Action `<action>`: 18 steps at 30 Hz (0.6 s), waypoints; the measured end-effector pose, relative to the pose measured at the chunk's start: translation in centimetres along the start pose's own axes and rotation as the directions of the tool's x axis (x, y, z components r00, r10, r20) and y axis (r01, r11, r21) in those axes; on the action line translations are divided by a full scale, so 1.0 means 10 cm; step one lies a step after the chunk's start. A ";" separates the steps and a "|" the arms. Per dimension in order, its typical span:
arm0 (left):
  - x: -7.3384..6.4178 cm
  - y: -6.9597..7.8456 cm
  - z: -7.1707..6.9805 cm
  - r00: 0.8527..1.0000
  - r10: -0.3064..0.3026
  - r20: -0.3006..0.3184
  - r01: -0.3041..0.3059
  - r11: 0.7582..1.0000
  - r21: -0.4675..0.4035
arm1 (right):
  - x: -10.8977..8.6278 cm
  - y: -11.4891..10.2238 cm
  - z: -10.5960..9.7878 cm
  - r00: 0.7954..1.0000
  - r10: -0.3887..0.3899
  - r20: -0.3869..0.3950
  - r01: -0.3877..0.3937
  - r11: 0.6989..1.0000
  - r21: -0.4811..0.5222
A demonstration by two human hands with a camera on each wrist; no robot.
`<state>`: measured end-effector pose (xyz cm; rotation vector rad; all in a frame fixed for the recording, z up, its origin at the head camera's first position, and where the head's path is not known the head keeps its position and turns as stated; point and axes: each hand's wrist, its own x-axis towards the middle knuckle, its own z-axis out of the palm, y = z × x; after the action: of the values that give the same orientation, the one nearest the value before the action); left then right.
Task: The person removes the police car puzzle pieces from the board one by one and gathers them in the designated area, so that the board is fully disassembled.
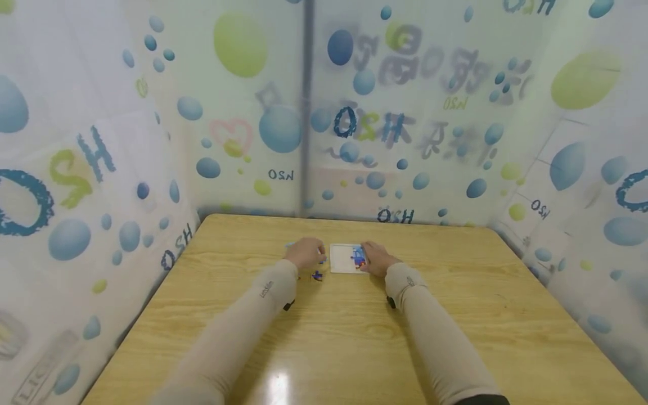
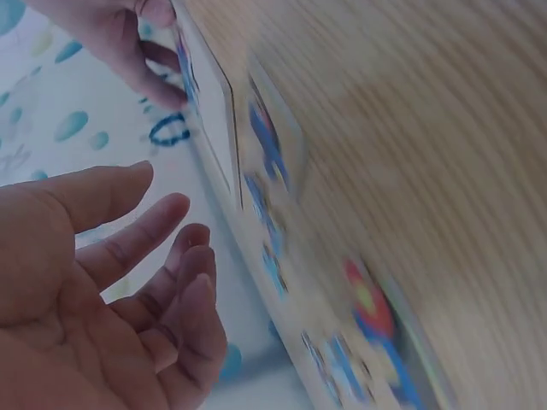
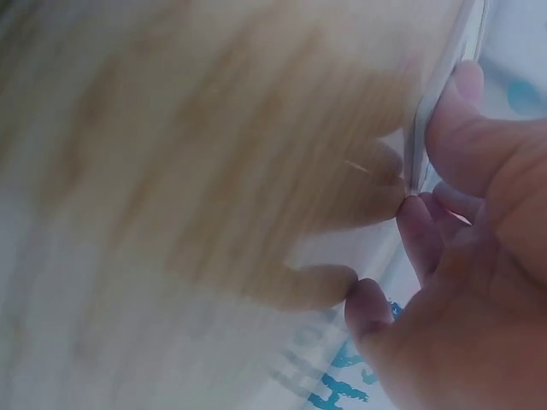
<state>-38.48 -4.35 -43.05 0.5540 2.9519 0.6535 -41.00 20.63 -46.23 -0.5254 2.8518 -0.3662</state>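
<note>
Two hands are set at the middle of a wooden table (image 1: 455, 337), with wide bare wood left toward the near edge and both side edges, and patterned curtain walls closing in the far side. A white puzzle board (image 1: 343, 257) lies flat, its long axis seemingly running left to right, and its right edge is touched by the fingertips of the right hand (image 1: 377, 259), whose fingers are bent. Loose puzzle pieces (image 1: 317, 275) lie just left of the board, under and beside the left hand (image 1: 305, 252), seen from the wrist view with fingers relaxed and gripping nothing

Right hand (image 3: 479, 256): fills right side of frame, fingertips (image 3: 369, 301) pressed on wooden tabletop (image 3: 197, 145), thumb against thin white board edge (image 3: 416, 158). Tabletop blurred, glossy, fingers mirrored. Blue lettering (image 3: 338, 389) at bottom.
</note>
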 end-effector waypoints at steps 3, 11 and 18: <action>0.19 0.16 0.10 0.999 0.004 0.043 -0.004 1.000 0.001 | 0.03 0.05 0.00 1.000 0.003 0.005 -0.003 1.000 0.005; 0.63 0.36 0.38 0.991 -0.060 0.116 0.058 0.998 0.018 | 0.02 0.06 0.00 1.000 0.012 -0.009 -0.012 1.000 0.020; 0.87 0.41 0.61 0.987 -0.101 0.126 0.113 0.989 -0.097 | 0.02 0.08 0.01 1.000 0.005 -0.012 -0.004 0.999 0.034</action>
<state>-44.34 4.63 -46.75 0.4076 2.7940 0.7293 -41.44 21.24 -46.54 -0.5120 2.8524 -0.4182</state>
